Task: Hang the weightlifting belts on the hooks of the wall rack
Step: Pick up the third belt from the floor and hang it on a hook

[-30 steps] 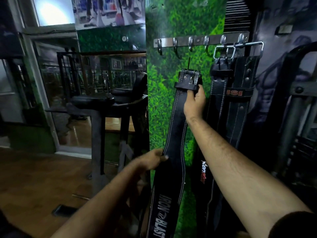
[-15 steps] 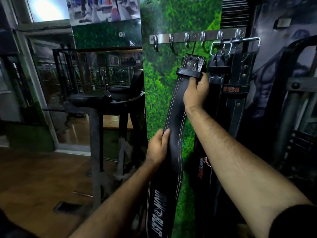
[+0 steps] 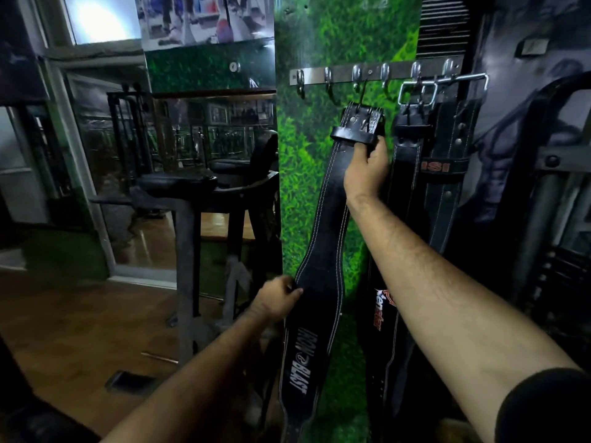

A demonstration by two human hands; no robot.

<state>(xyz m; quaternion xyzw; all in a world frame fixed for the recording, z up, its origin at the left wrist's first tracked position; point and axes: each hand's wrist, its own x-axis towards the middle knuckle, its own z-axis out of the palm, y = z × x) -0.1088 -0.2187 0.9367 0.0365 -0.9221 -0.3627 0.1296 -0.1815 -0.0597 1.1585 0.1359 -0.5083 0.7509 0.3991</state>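
A black weightlifting belt [image 3: 323, 251] marked IRON BLAST is held up against the green wall panel [image 3: 303, 187]. Its buckle end is gripped from below by the right hand [image 3: 367, 167], just under the third hook of the wall rack [image 3: 377, 73]. Its left edge, lower down at the wide part, is pinched by the left hand [image 3: 278, 298]. Two more belts [image 3: 441, 174] are hung at the right.
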